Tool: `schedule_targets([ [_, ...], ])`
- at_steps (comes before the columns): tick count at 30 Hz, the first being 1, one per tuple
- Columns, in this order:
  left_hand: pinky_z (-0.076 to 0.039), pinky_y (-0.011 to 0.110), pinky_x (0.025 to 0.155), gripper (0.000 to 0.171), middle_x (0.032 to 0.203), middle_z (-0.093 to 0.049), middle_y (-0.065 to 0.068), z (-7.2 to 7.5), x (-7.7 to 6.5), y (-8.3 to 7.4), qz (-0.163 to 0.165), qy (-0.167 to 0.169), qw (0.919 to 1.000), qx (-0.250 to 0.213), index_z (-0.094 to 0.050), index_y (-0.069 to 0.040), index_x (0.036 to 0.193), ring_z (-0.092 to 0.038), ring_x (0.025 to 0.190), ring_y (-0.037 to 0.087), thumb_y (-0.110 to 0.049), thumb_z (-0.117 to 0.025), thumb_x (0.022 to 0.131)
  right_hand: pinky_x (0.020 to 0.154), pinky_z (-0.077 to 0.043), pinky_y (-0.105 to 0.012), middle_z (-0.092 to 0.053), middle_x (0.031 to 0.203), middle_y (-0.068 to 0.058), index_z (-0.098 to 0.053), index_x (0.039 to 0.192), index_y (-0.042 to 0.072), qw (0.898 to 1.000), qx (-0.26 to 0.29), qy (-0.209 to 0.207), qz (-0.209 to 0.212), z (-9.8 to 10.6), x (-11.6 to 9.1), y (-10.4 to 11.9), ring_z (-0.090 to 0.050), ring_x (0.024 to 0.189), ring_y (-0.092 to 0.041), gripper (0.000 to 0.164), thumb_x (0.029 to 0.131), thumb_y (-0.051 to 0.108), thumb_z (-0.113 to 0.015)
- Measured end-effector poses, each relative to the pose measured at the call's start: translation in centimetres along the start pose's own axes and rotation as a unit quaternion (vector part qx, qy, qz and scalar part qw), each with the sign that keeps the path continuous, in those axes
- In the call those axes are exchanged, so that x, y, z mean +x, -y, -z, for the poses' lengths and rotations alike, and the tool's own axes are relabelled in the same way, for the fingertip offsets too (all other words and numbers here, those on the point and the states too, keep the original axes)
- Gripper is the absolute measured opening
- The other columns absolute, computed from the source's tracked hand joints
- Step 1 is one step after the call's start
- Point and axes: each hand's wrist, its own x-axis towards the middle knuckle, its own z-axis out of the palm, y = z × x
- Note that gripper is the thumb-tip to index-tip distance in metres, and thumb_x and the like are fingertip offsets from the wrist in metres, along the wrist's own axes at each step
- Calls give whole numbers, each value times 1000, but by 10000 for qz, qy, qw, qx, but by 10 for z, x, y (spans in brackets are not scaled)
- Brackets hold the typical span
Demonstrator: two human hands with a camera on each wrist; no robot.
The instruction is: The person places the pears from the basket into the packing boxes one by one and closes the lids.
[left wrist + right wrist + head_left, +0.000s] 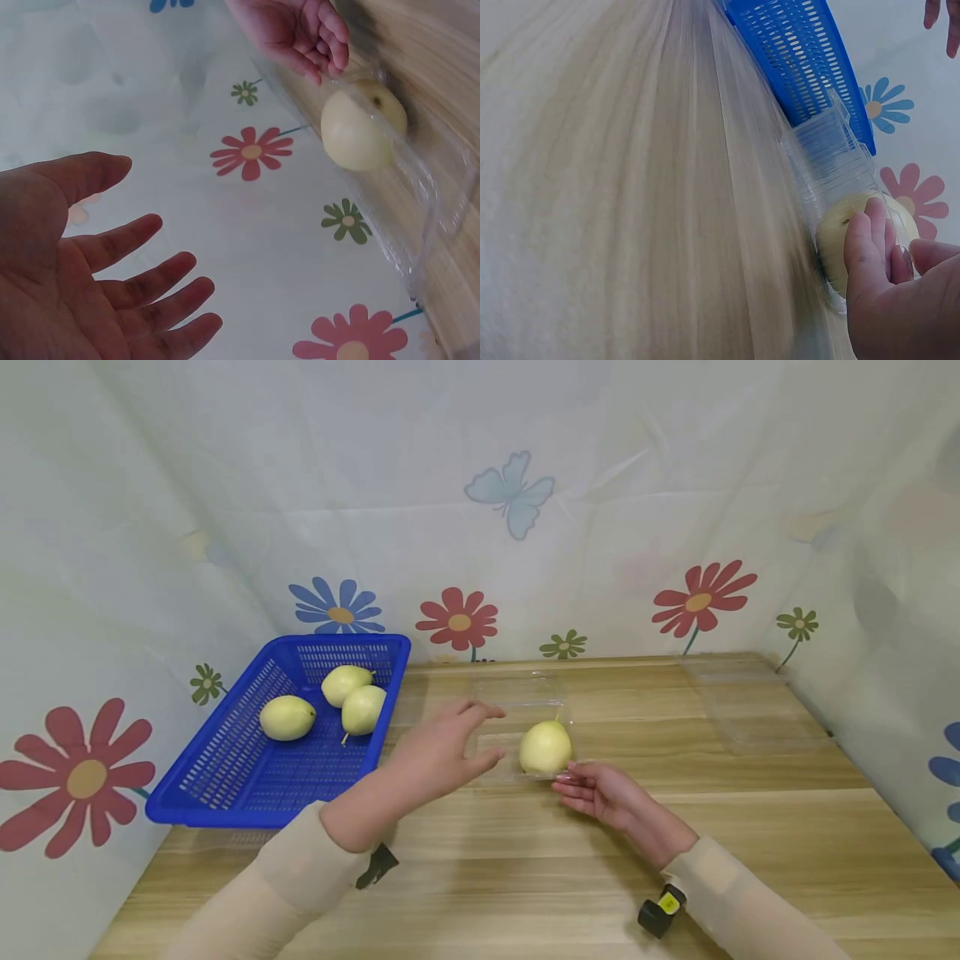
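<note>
We hold our left hand (438,747) in the air at nine o'clock from the pear (545,747), its fingers spread and slightly bent, the thumb well apart from the rest — it grips nothing. Our right hand (618,802) is at about five o'clock from the same pear, thumb and fingers lightly pinching the near right corner of the clear box (510,727).

The pear sits inside that box, towards its right side, with the stem pointing to twelve o'clock; the box rests on the worktop (480,877).

At nine o'clock, past our left hand, we have the blue basket (300,785) with three more pears (287,718) — one towards nine o'clock in it, two close together towards two. Near three o'clock on the worktop lies another clear container (765,710). At twelve o'clock hangs the white sheet (390,460), printed with flowers and a butterfly.
</note>
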Motion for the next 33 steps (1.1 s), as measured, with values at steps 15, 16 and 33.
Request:
schedule_targets([
  [15, -47, 55, 114, 59, 152, -53, 17, 36, 2, 29, -126, 156, 9994, 287, -51, -10, 149, -50, 142, 38, -32, -69, 97, 83, -63, -24, -73, 86, 2, -62, 99, 9, 10000, -24, 11, -2, 0, 0, 0, -74, 83, -7, 23, 108, 9, -41],
  [16, -45, 55, 116, 59, 153, -52, 18, 39, 4, 32, -155, 177, 9994, 246, -50, -9, 149, -49, 143, 39, -30, -69, 98, 83, -63, -24, -73, 86, 2, -62, 99, 9, 10000, -27, 16, 0, 0, 0, 0, -74, 83, -7, 23, 108, 9, -40],
  [33, -40, 61, 118, 49, 151, -52, 22, 83, 25, 97, 146, 37, 9984, 539, -55, -7, 145, -46, 143, 43, -26, -64, 101, 82, -63, -24, -73, 86, 2, -62, 100, 7, 9999, -102, -36, -9, 1, 2, -1, -74, 83, -6, 23, 108, 9, -41],
])
